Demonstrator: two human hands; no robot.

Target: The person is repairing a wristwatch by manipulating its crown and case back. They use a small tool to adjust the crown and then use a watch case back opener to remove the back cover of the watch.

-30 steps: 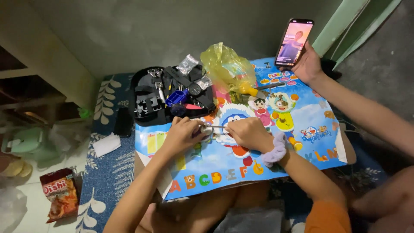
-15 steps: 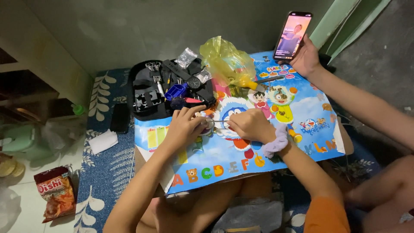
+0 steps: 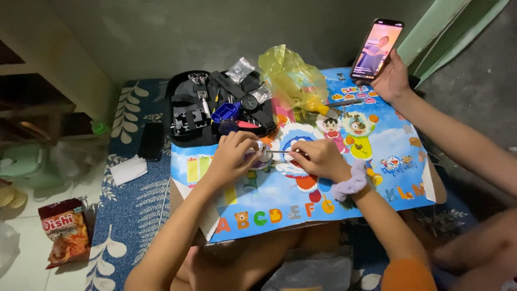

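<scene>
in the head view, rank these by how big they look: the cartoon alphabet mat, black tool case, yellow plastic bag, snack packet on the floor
1. cartoon alphabet mat
2. black tool case
3. yellow plastic bag
4. snack packet
The bag and packet look close in size, so their order is unsure.

Glossy print, metal and soft cloth under our hands

We see a thin shiny metal tool [image 3: 276,152] over the glossy printed cartoon sheet [image 3: 371,161], a fuzzy cloth scrunchie [image 3: 350,181] on our wrist, a matt black fabric tool case [image 3: 186,116], a crinkly translucent yellow plastic bag [image 3: 291,70] and a woven patterned mat [image 3: 134,205].
</scene>
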